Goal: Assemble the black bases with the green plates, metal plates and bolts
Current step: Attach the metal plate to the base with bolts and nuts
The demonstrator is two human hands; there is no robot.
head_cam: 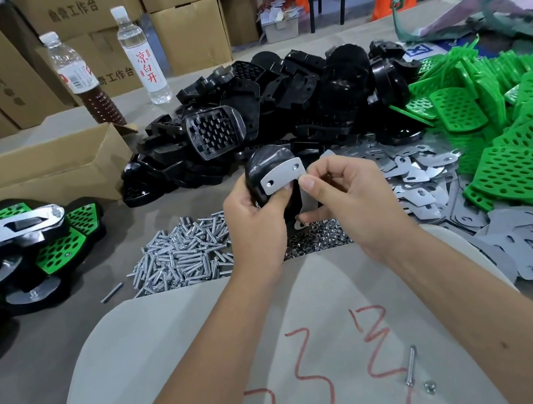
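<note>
Left hand [252,210] grips a black base [264,168], held up above the table [28,382] over the bolts [180,252]. Right hand [341,192] pinches a metal plate [284,177] against the base's face, thumb on the plate's right edge. Base pile [279,99] behind, green plates [501,126] and loose metal plates [423,176] to the right, finished units [28,241] left.

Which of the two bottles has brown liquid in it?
The left bottle, behind the cardboard box: its lower half is dark brown. The right bottle is clear.
</note>
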